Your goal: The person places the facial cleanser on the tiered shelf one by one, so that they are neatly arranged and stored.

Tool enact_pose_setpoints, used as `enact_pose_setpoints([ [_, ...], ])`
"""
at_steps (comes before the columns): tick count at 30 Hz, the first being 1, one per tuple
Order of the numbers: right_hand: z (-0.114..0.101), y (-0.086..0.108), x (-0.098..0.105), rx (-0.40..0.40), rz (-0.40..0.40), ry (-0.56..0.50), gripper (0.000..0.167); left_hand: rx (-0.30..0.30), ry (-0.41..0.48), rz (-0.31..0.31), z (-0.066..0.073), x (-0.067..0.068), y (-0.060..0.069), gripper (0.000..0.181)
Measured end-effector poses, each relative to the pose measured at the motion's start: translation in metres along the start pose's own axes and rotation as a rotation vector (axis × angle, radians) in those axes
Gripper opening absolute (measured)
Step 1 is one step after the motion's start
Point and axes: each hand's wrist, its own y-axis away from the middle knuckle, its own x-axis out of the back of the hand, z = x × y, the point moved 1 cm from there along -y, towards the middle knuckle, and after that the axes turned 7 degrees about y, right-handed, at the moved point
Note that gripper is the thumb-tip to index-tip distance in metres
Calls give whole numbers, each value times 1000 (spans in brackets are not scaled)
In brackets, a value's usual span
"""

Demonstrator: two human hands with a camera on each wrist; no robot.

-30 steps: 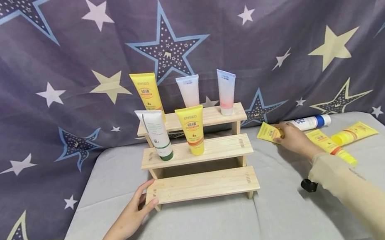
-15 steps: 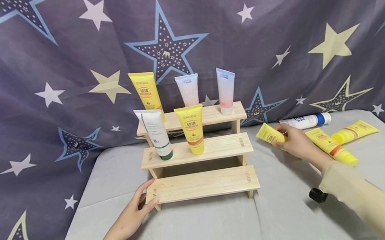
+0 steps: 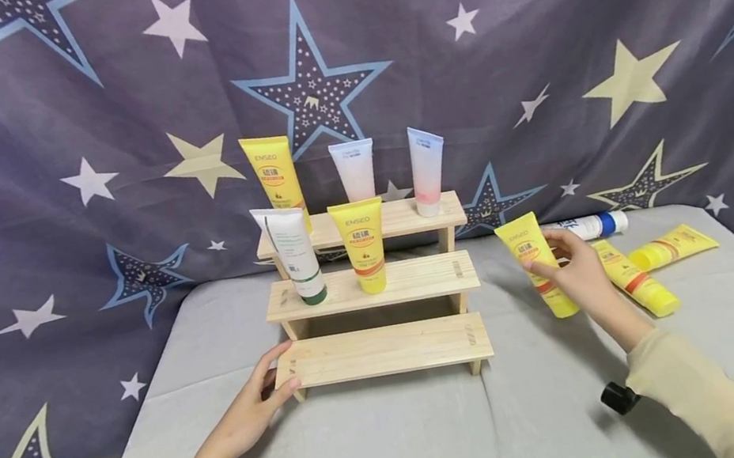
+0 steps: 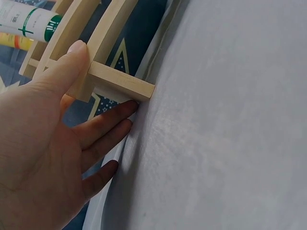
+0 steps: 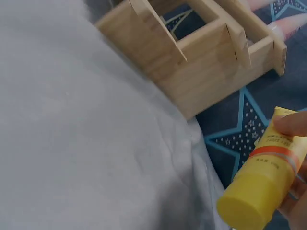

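My left hand (image 3: 250, 414) holds the left end of the lowest step of a three-tier wooden display rack (image 3: 382, 351). In the left wrist view the thumb lies on the board, and the other visible fingers extend loosely below. To the right of the rack, my right hand (image 3: 581, 273) grips a yellow squeeze tube (image 3: 522, 236) by its side. The tube leans with its cap (image 5: 242, 206) down. On the middle step stand a white tube with a green cap (image 3: 291, 250) and a yellow tube (image 3: 361, 244).
On the top step are a yellow tube (image 3: 273, 172) and two pale pink-blue tubes (image 3: 354, 171). Right of my right hand lie two yellow tubes (image 3: 675, 245) and a white-and-blue tube (image 3: 590, 226). A star-patterned curtain (image 3: 374, 3) hangs behind the grey-covered table (image 3: 402, 448).
My right hand has lifted the yellow tube off the table and turned it from lying flat to nearly upright, cap down. The left hand stays on the rack.
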Motion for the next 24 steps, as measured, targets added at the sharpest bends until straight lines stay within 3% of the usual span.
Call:
enact_pose_setpoints([
  [6, -16, 13, -1, 10, 61, -55, 50, -13, -1, 0, -1, 1, 0, 60],
  [15, -38, 27, 1, -21, 77, -113, 50, -2, 9, -4, 0, 1, -1, 61],
  [24, -71, 34, 4, 4, 99, -300, 48, 4, 15, -1, -1, 1, -1, 61],
])
